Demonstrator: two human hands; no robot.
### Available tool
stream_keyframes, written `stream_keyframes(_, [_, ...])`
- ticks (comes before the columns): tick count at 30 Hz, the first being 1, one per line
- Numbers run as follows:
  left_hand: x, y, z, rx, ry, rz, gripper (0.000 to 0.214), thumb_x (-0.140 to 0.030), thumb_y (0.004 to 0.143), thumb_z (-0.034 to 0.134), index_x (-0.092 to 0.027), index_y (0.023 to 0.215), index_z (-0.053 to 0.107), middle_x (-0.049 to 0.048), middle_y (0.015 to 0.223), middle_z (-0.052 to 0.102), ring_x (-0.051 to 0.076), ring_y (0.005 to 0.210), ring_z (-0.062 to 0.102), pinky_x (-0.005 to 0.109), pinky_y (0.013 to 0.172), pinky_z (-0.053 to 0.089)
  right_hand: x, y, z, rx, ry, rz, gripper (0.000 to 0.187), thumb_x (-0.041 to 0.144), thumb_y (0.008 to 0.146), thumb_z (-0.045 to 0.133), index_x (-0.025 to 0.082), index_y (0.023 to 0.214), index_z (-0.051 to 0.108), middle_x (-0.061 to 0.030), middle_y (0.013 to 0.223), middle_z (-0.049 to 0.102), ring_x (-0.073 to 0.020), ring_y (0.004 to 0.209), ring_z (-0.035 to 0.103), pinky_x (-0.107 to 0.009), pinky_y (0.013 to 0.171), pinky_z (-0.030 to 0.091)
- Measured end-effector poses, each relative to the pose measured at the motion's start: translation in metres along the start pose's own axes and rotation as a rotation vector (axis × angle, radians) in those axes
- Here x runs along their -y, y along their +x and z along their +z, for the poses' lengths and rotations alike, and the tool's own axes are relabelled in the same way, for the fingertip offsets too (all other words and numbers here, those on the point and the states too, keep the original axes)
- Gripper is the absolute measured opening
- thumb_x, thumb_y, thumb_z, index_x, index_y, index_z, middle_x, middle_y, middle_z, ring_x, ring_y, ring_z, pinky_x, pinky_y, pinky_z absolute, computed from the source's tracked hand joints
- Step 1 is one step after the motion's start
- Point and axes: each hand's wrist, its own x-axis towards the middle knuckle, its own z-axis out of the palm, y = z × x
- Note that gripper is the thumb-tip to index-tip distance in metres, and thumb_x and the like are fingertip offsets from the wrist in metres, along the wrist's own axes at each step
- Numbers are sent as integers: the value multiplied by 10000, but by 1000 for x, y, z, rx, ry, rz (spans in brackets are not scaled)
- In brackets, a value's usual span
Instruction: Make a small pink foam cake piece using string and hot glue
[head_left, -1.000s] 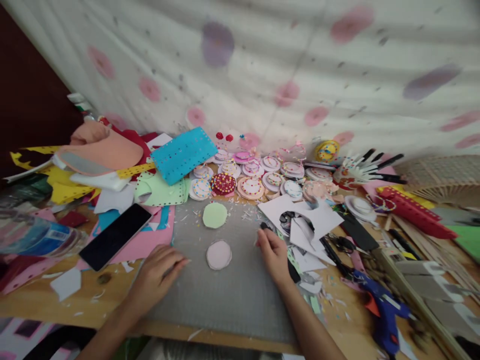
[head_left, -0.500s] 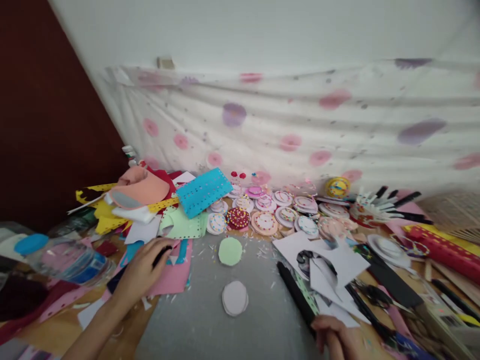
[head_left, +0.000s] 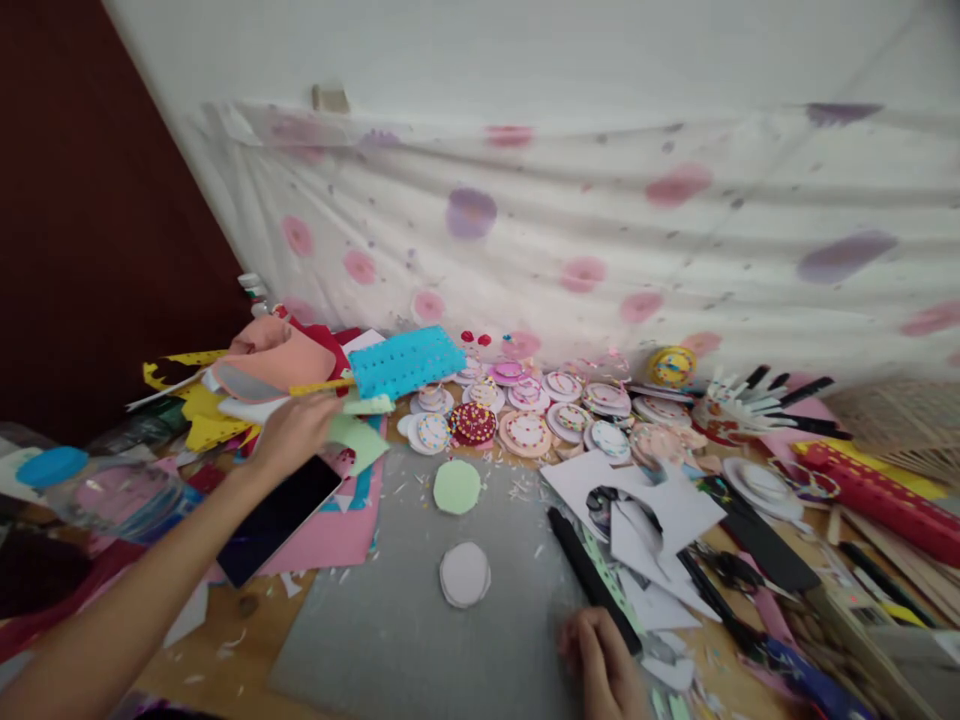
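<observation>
My left hand [head_left: 294, 432] reaches out to the left and pinches a light green foam sheet [head_left: 358, 436], lifting its edge above the pink sheets [head_left: 330, 535]. A black phone [head_left: 279, 518] lies just under my left forearm. My right hand [head_left: 606, 668] rests low at the bottom edge on the grey mat [head_left: 420, 640], fingers curled beside a long black tool [head_left: 592, 580]; whether it grips it is unclear. A green foam disc [head_left: 457, 487] and a pale pink disc [head_left: 465, 574] lie on the mat between my hands.
Several decorated round pieces [head_left: 525, 432] line the back by a spotted cloth [head_left: 600, 230]. A blue perforated sheet [head_left: 405, 362], peach and yellow foam [head_left: 277, 372], a water bottle [head_left: 112, 495], cut white paper [head_left: 637, 510], scissors [head_left: 724, 572], a red perforated strip [head_left: 885, 505] and a glue gun [head_left: 810, 685] crowd the sides.
My left hand moved from the mat out to the left and up, past the phone, and took hold of the green sheet. My right hand drew back toward me. The view tilted upward.
</observation>
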Motion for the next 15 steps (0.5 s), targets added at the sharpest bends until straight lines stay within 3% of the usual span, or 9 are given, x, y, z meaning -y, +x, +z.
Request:
stream_keyframes(4, [14,4,-19,-80,-33,-57,354,-317,939,345,-141,1047,633,134,1085,693,257,1022,622,369,922,455,8,4,-6,82,-71,22,484,550,938,409,204,610,492,19,565,461,-136,527,454,-235,518,354])
stream_keyframes(7, [24,-1,-24,-73,-65,-57,401,-311,928,311,-113,1121,602,165,1141,671,270,1058,610,392,945,445,6,3,-6,104,-110,33,487,544,936,418,204,595,485,21,556,452,-137,522,443,-235,513,347])
stream_keyframes(9, [28,-10,-23,18,-102,2,397,-286,906,325,-127,1131,611,145,1154,677,257,1060,618,384,938,461,3,3,-6,121,-116,35,477,537,933,431,205,593,477,23,557,448,-137,524,443,-234,510,344])
stream_keyframes(12, [27,-30,-17,265,-177,177,311,-289,843,448,-224,1029,690,38,1097,722,197,1011,656,305,913,498,0,3,-4,151,-126,21,468,529,933,432,205,597,476,24,557,441,-136,521,443,-234,506,340])
stream_keyframes(15, [22,-50,-4,365,-179,236,423,-251,770,559,-262,1183,653,57,1302,634,230,1166,599,357,1002,461,-2,2,-2,146,-134,12,466,526,935,425,204,603,482,22,564,444,-137,532,448,-236,525,346])
